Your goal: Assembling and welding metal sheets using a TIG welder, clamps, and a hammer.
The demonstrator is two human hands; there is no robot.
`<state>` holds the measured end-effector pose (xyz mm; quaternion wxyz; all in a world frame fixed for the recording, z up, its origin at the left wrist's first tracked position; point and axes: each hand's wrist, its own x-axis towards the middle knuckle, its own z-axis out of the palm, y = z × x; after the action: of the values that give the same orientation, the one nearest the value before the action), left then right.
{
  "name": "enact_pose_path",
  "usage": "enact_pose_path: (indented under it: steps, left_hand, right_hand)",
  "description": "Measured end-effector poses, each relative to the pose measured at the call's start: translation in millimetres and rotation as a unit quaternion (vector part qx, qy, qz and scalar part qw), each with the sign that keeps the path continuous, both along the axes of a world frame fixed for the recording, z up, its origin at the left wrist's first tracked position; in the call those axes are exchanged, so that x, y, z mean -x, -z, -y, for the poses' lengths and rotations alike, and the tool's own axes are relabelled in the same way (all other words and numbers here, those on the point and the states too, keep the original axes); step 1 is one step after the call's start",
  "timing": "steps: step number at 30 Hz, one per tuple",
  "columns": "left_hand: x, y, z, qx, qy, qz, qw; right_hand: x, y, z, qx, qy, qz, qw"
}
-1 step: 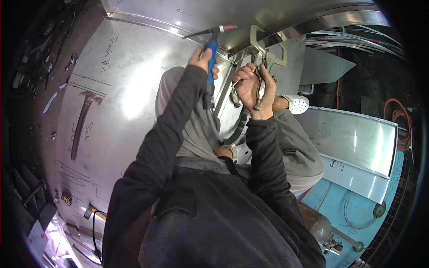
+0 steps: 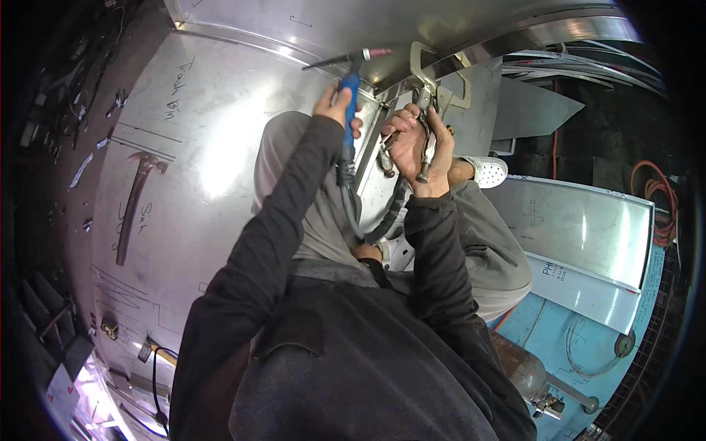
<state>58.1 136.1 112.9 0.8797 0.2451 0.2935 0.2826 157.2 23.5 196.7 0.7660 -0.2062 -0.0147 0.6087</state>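
Note:
My left hand is closed around the blue handle of a TIG welding torch. The torch's pink nozzle points right, just short of the upright steel panel, and its dark cable hangs down toward my lap. Palm up, my right hand grips the handles of a locking C-clamp, whose pale jaw is at the lower edge of the steelwork. Close behind it, a second pale clamp jaw shows; its handles are partly hidden by my hand.
On the marked steel sheet at left lie a hammer and a tape measure. At right are a steel panel, a gas cylinder, a coiled orange hose and metal strips.
The torch and my left hand have shifted slightly toward me. My right hand and the clamp stay in place.

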Motion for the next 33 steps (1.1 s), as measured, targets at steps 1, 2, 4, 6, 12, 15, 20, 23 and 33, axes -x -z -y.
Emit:
enact_pose_path:
  steps: [1,2,4,6,12,15,20,23,33]
  left_hand:
    - [-8,7,12,0.002,-0.003,-0.019,1.000]
    - [-17,15,22,0.014,-0.014,-0.016,1.000]
    - [-39,31,36,0.024,-0.013,0.044,0.999]
    - [-67,44,46,-0.078,-0.066,0.013,0.995]
    - [-112,74,47,0.003,-0.043,0.194,0.980]
    - [-111,77,43,0.084,-0.001,0.304,0.949]
    - [-104,62,47,0.058,-0.004,0.340,0.939]
    - [-102,53,50,0.040,-0.045,0.256,0.965]
    - [-114,74,44,0.209,0.010,0.379,0.902]
  right_hand:
    - [1,-5,0,-0.001,-0.006,0.004,1.000]
    - [2,-9,0,-0.004,-0.007,0.007,1.000]
    - [4,-15,-1,-0.007,-0.010,0.012,1.000]
    - [4,-17,-1,-0.006,0.000,-0.003,1.000]
    - [2,-13,-2,0.004,-0.005,-0.028,1.000]
    - [3,-12,-1,0.006,0.001,-0.027,1.000]
    - [2,-11,-1,0.002,-0.004,-0.021,1.000]
    - [1,-11,-2,0.001,-0.005,-0.016,1.000]
    - [1,-10,-1,-0.004,-0.007,-0.024,1.000]
